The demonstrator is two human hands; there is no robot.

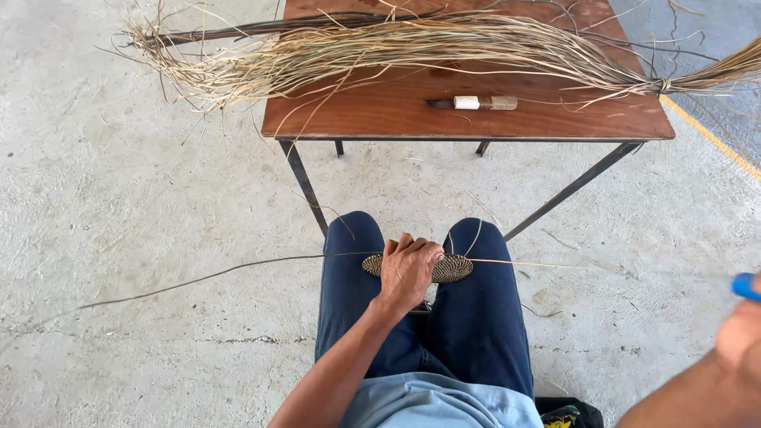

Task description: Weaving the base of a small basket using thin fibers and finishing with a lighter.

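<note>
Concrete floor on all sides; a yellow line crosses it at far right. A wooden table stands just ahead of the knees. A long fibre bundle lies across its far half, long axis left to right, overhanging both ends and tied near the right end. A small knife lies on the near half, parallel to the bundle, with a white band around its middle. No package, label or sign is visible.

The woven disc rests across the gap between the two knees, an oval with its long axis left to right. The left hand lies on top of it, fingers curled down, gripping its left half. A thin strand runs from the disc far out to the left and a shorter way to the right, along the same axis.

The right hand is raised at the right edge, well apart from the disc, closed on a blue object that is mostly cut off. The left hand is the nearer.
</note>
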